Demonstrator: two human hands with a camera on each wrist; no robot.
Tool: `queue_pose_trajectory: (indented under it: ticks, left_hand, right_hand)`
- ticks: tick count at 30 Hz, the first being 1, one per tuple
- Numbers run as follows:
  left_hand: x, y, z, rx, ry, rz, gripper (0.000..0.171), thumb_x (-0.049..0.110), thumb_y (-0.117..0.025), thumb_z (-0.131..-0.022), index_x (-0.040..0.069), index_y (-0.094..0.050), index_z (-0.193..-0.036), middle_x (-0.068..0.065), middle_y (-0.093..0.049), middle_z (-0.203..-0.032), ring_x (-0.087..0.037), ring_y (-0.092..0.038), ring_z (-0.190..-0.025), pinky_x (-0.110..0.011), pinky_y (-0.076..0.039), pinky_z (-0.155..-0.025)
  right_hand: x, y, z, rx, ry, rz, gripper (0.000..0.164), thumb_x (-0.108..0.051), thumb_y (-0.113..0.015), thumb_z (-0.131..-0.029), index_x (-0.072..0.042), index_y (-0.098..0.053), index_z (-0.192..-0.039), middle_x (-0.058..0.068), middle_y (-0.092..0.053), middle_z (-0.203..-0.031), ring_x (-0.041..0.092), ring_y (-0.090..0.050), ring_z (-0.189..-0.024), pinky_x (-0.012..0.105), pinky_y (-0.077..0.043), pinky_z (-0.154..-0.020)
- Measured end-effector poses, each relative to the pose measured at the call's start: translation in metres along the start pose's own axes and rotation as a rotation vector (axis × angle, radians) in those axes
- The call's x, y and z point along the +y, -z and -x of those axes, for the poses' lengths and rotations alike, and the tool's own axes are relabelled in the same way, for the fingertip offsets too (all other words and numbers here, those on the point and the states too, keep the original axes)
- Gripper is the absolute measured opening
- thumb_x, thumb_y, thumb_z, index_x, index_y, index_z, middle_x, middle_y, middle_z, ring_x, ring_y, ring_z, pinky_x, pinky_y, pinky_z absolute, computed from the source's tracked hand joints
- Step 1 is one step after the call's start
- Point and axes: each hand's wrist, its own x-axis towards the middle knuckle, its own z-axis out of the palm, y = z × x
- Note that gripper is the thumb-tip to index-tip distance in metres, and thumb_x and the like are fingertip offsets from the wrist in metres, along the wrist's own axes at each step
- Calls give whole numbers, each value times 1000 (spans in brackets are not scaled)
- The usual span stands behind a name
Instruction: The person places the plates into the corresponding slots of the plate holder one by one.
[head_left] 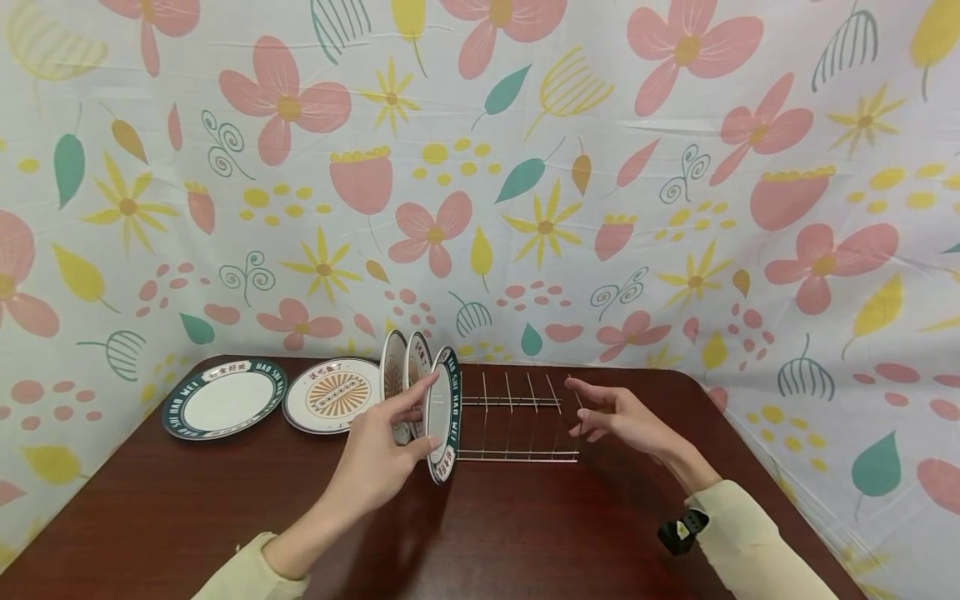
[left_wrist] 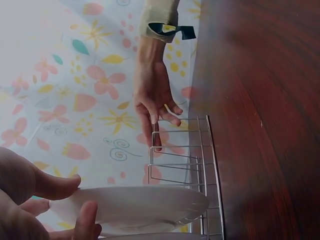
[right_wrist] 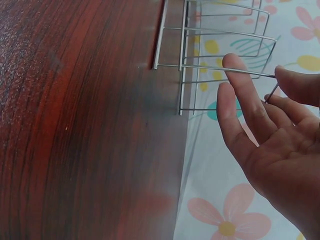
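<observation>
My left hand (head_left: 375, 454) pinches a white plate (head_left: 444, 408) with a dark green lettered rim, thumb on its near edge and fingers behind. That plate stands nearly upright at the left part of a silver wire dish rack (head_left: 517, 457). Just left of it, two more plates stand on edge, one with a patterned face (head_left: 417, 358) and another (head_left: 392, 367) behind it. At the rack's right end my right hand (head_left: 622, 418) holds the end wire loop between thumb and fingers. The right wrist view shows the thumb (right_wrist: 300, 90) against the wire.
Two plates lie flat on the left of the dark wooden table (head_left: 517, 533): one green-rimmed (head_left: 228, 402), one with an orange sunburst (head_left: 330, 396). A flower-printed cloth (head_left: 480, 183) hangs behind the table. A black device (head_left: 682, 532) is strapped at the right wrist.
</observation>
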Motion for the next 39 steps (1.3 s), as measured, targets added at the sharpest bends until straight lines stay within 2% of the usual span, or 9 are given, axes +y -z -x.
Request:
queue_pose_trajectory:
  ticks: [4, 7, 11, 13, 16, 19, 22, 28, 39]
  left_hand:
    - [1, -2, -1, 26, -1, -50, 81, -4, -88, -81, 35, -63, -148, -8, -74, -127, -20, -73, -107, -28, -54, -66]
    - [0, -4, -3, 33, 7, -76, 81, -1, -89, -81, 36, -63, -148, -6, -76, -122, -20, -74, -104, -28, -48, -53]
    - [-1, -6, -6, 34, 29, -122, 82, 5, -90, -82, 40, -60, -150, -1, -79, -94, -14, -72, -76, -27, -39, -45]
    - [-1, -6, -7, 30, 34, -145, 81, 7, -90, -83, 41, -59, -151, 5, -68, -65, -9, -60, -56, -26, -33, -43]
    - [-2, -7, -8, 26, 15, -188, 81, 10, -90, -84, 40, -57, -152, 11, -43, -45, -6, -40, -41, -25, -27, -42]
    - [-3, -8, -10, 32, -12, -222, 81, 10, -89, -84, 37, -56, -153, 15, -37, -41, -4, -38, -36, -27, -28, -41]
    - [-4, -9, -11, 29, -25, -224, 82, 7, -88, -85, 33, -54, -156, 15, -44, -40, -3, -49, -35, -29, -36, -43]
    - [-3, -13, -16, 20, -36, -240, 80, 5, -84, -88, 25, -51, -159, 16, -48, -42, -1, -53, -35, -30, -47, -53]
    - [-2, -17, -25, 26, -53, -283, 75, 8, -83, -88, 18, -55, -156, 12, -42, -43, -7, -44, -38, -32, -40, -46]
  right_hand:
    - [-1, 0, 0, 2, 4, -3, 62, -9, -59, -108, 2, -32, -163, 27, -32, -165, 37, -74, -102, 49, -61, -85]
    - [-1, 0, -1, 1, 6, -3, 62, -9, -59, -108, 3, -32, -163, 27, -33, -164, 37, -74, -101, 49, -61, -84]
    - [-1, 0, -1, -4, 8, -8, 62, -8, -59, -108, 3, -31, -163, 29, -35, -163, 37, -74, -101, 49, -61, -84]
    - [-1, 0, -2, -6, 10, -9, 62, -8, -59, -108, 4, -31, -163, 29, -34, -163, 38, -74, -101, 49, -61, -84]
    - [-2, -1, -2, -9, 12, -10, 62, -8, -59, -108, 4, -31, -162, 29, -34, -164, 39, -73, -102, 50, -61, -84]
    - [-2, -1, -3, -11, 13, -10, 62, -8, -58, -108, 4, -31, -162, 28, -34, -164, 39, -73, -102, 50, -61, -84]
    - [-2, -1, -2, -13, 12, -9, 62, -8, -58, -108, 4, -31, -163, 28, -34, -164, 39, -73, -102, 50, -61, -84]
    - [-1, 0, -1, -7, 11, -5, 63, -8, -59, -108, 3, -32, -163, 28, -35, -163, 39, -73, -101, 50, -61, -84]
    - [1, 0, 0, -8, 11, -7, 63, -8, -59, -107, 4, -31, -163, 29, -37, -162, 37, -74, -101, 48, -62, -83]
